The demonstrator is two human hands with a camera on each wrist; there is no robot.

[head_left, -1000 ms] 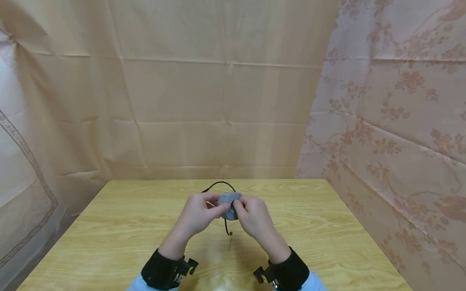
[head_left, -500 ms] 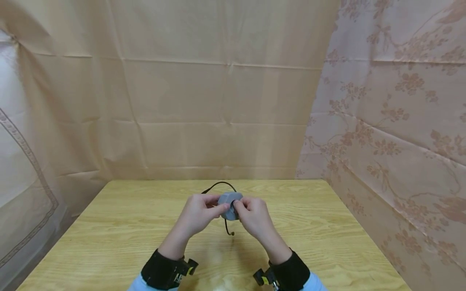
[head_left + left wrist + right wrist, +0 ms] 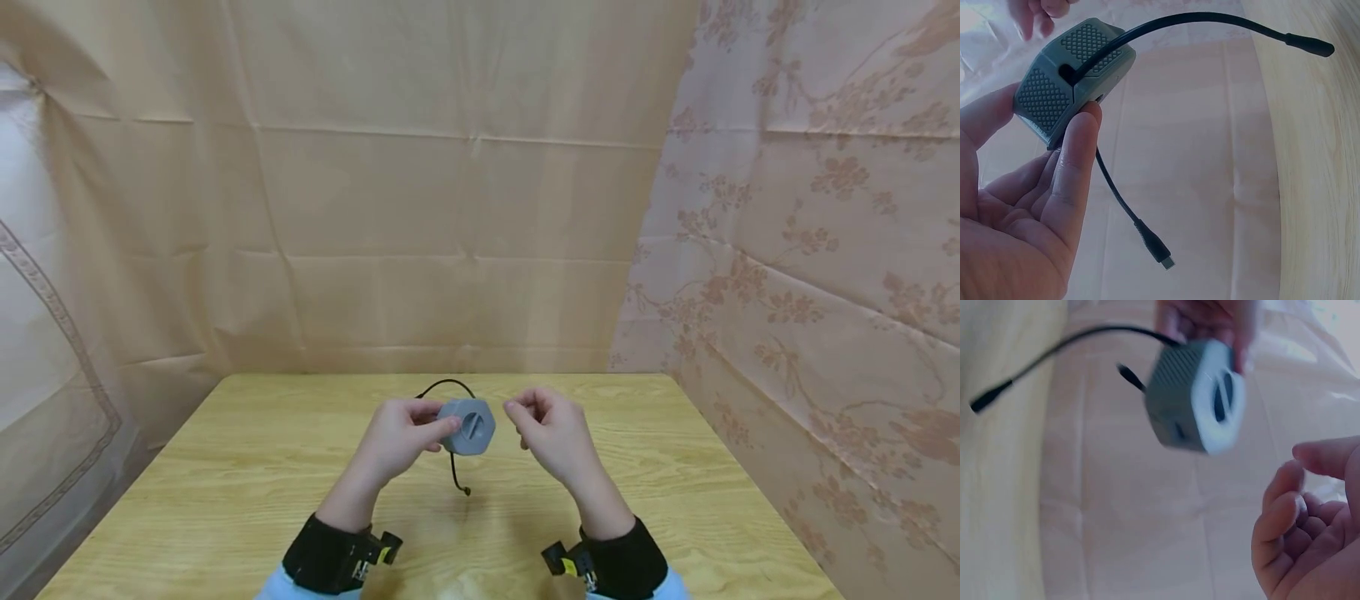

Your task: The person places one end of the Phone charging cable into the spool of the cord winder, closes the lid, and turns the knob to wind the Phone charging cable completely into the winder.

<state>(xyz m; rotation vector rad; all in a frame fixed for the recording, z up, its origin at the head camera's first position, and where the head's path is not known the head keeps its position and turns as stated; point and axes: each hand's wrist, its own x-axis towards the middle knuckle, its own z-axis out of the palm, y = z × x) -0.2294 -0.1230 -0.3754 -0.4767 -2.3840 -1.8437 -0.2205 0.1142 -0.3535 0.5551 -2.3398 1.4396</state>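
Observation:
A grey hexagonal cable winder (image 3: 485, 433) is up over the table, with my left hand (image 3: 397, 442) pinching its left side between thumb and fingers. Its face carries a round knob (image 3: 472, 426) with a raised bar across it. The left wrist view shows dotted texture on the winder's (image 3: 1044, 103) side walls. One black cable end (image 3: 1210, 17) arcs out of a slot there, and another hangs down with a USB-C plug (image 3: 1154, 244). To the right of the winder, apart from it, my right hand (image 3: 553, 437) holds nothing, its fingers loosely curled and the thumb near the index fingertip.
A light wood-grain table (image 3: 262, 475) lies beneath both hands. Beige cloth (image 3: 375, 208) hangs behind it, and a flower-patterned cloth (image 3: 810, 250) hangs along the right side. Black bands (image 3: 326, 554) with small cameras wrap both wrists.
My right hand has let go of the knob and moved away to the right. The left hand has shifted slightly left with the winder, whose face now shows fully.

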